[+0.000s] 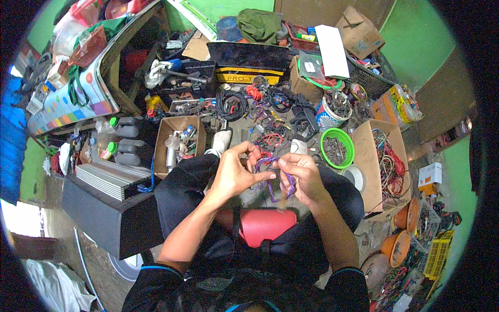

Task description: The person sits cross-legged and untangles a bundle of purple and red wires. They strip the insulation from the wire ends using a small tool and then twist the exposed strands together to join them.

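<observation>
Over my lap, my right hand (302, 177) pinches a small loose coil of purple wire (291, 188) between thumb and fingers. My left hand (234, 174) is curved beside the coil, its thumb stretched toward the loop and its fingers apart from the thumb. Whether the left fingertips touch the wire is hard to tell. Under my hands sits a red padded thing (267, 227) between my legs. Ahead on the floor lie heaps of loose cables, among them a black coil (231, 105) and a red wire bundle (272, 139).
At right stand a bright green basin (337, 148) of small parts, a patterned bucket (332, 114) and a cardboard box of cables (368, 171). At left are a parts box (162, 148), a finned metal unit (112, 180) and a dark cabinet (114, 216). A black-yellow toolbox (247, 77) stands ahead.
</observation>
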`<state>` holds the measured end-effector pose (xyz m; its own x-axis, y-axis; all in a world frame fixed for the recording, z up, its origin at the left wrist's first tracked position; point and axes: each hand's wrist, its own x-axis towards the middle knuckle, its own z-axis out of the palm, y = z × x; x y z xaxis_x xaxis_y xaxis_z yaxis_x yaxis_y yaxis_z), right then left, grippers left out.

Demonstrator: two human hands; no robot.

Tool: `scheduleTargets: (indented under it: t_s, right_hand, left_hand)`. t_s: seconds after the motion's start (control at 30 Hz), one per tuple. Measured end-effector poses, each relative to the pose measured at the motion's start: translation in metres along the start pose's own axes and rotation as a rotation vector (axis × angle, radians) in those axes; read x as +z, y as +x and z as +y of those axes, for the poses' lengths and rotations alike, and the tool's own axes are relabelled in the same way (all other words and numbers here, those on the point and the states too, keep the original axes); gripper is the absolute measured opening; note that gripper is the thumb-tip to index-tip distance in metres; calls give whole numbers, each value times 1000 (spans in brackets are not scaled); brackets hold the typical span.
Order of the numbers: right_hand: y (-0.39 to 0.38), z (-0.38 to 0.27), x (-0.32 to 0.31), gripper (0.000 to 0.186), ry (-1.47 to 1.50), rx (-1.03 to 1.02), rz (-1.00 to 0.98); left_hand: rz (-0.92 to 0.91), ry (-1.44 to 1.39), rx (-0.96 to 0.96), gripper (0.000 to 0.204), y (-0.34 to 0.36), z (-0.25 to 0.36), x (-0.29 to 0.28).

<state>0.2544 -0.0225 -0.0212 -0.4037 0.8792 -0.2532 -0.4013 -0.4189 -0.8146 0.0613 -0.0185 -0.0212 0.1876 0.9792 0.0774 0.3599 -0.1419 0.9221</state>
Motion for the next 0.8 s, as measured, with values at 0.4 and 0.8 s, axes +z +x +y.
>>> scheduleTargets:
  t_s: [0.4, 0.8]
  right_hand:
    - [4, 2, 1, 20, -117, -187, 260]
    - [2, -11, -20, 21, -38, -476, 546]
  left_hand:
    - [-46, -267, -178, 11, 6, -2, -9]
    - [731, -984, 50, 50, 17, -20, -64]
